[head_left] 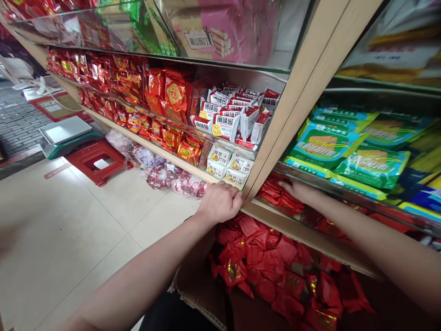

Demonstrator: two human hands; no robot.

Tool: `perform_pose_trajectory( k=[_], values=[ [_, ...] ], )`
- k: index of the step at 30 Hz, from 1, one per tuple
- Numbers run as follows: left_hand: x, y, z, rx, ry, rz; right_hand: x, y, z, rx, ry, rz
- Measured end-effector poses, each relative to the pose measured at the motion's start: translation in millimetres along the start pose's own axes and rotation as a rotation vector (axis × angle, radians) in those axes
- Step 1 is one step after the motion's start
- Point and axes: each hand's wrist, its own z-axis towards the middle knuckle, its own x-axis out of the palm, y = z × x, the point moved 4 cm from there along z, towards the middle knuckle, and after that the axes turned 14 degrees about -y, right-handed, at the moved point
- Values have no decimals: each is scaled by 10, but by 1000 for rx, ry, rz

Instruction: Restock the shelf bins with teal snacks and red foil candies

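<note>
My left hand point(222, 201) is closed over the wooden front edge of the shelf point(193, 169), just below the small white cracker packs point(220, 156). Inside the lower compartment, my right hand point(296, 189) rests against red-wrapped snack packets point(280, 195), one finger stretched out and the others partly hidden. Below both arms, an open cardboard box point(203, 308) holds many loose red packets point(262, 257) with gold print.
Green soda biscuit packs point(324, 142) fill the shelf above my right hand. A wooden upright point(292, 105) divides the shelving. Along the left stand a red stool point(93, 161), a scale point(65, 131) and bagged goods point(158, 170) on the tiled floor.
</note>
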Motion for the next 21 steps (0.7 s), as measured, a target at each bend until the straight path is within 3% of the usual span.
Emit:
perform_pose_trajectory(
  k=[4,6,8,10,12,15,17,19,21],
  values=[
    [0,7,8,12,-2,25,-515,278,-554,-76,191,42],
    [-5,-4,5,9,-9,32,-883,585,-929,-148,71,50],
    [-9,-20,-1,5,-15,39,-1043,941,-1338,-213,63,108],
    [-11,-30,-4,-6,-20,42,-908,1250,-1673,-264,145,227],
    [-15,-25,6,-27,-25,29,-541,1379,-1821,-175,188,262],
    [-65,-25,16,-47,-52,-68,61,1305,-1709,57,22,284],
    [-168,-57,-32,-32,-136,-188,343,1191,-1581,228,-61,348],
    [-304,-128,-170,13,-243,-327,462,1131,-1502,289,-95,412],
    [-402,-236,-385,70,-282,-479,433,1112,-1501,313,-109,480]
  ],
)
